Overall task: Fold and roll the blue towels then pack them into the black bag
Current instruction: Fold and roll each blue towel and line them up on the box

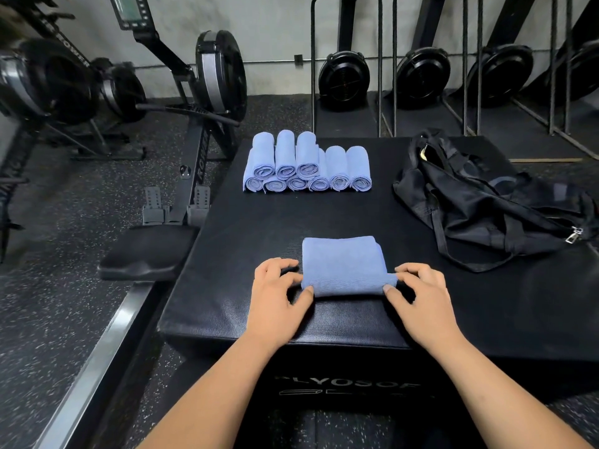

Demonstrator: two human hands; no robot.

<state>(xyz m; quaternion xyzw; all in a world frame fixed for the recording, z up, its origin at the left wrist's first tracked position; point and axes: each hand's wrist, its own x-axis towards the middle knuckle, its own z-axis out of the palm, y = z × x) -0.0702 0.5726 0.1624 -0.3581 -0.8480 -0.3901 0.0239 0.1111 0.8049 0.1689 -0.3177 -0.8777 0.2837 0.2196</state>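
Head view, folded blue towel [345, 265] between left hand [278, 291] and right hand [418, 293], fingers pinching its rolled near edge

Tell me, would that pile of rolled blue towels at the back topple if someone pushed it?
Probably partly. The three upper rolls rest on the lower row, so a sideways shove would likely roll them off. Being soft cloth, they should squash, not break. Their outer edges lie loose, so some might unwind.
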